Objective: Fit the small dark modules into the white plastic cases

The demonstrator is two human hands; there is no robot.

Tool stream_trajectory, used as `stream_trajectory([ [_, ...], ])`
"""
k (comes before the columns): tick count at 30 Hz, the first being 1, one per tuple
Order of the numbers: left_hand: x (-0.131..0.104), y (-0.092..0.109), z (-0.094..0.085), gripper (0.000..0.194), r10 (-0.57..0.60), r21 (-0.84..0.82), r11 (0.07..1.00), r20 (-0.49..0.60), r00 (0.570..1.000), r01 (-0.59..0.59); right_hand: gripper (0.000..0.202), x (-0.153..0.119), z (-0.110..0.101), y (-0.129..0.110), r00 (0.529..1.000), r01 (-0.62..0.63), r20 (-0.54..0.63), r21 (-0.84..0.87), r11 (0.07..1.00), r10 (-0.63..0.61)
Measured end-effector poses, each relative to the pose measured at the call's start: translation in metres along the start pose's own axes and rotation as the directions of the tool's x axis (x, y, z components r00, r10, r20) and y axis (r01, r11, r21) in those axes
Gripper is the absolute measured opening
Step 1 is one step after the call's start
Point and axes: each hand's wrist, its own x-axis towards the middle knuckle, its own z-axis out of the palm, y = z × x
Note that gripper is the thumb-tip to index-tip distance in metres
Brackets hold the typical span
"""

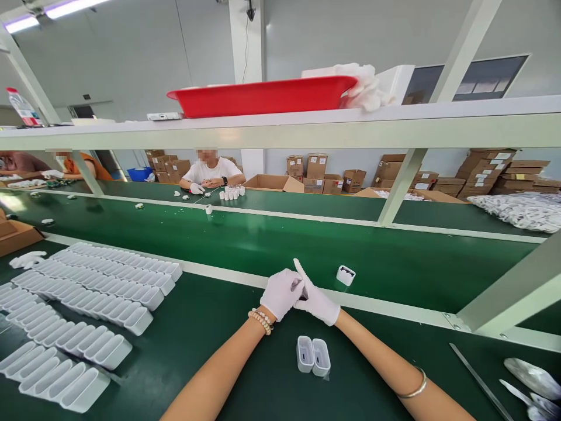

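Observation:
My left hand [281, 294] and my right hand [319, 300], both in white gloves, meet over the near edge of the green conveyor belt. The left fingers are closed in a pinch against the right hand's fingers. One right finger points up and away, while the others curl in towards the left hand. Anything held between them is hidden. Just below, two small white plastic cases [312, 355] stand side by side on the green table, open side up. Beyond my right hand, a white case with dark parts inside [346, 275] lies on the belt.
Rows of white cases [96, 345] fill the table's left side, with a white glove [27, 259] behind. A metal ruler-like strip [480, 380] and plastic bags [532, 377] lie at right. Overhead, a shelf holds a red basin [263, 98]. A co-worker [213, 171] sits across the belt.

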Motion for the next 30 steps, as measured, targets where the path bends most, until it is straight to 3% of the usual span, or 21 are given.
stream_trajectory([
  [8,-0.002,0.002,0.008,0.015,-0.049,-0.061,0.997,-0.018,0.999,0.048,0.109,-0.002,0.003,-0.002,0.999,-0.022,-0.026,0.023,0.999,0.022],
  [13,-0.001,-0.003,0.010,0.019,-0.048,-0.163,0.986,0.002,0.999,0.048,0.101,-0.002,0.004,0.003,0.997,-0.038,-0.061,-0.026,0.999,0.036],
  [26,-0.002,-0.002,0.011,0.016,0.072,-0.290,0.956,0.087,0.994,-0.044,0.092,0.006,0.005,0.010,0.983,-0.024,-0.185,-0.034,0.999,0.017],
  [30,-0.003,-0.003,0.014,0.012,0.059,-0.288,0.957,0.046,0.997,-0.044,0.100,0.003,0.001,0.006,0.989,0.003,-0.150,0.005,1.000,-0.003],
])
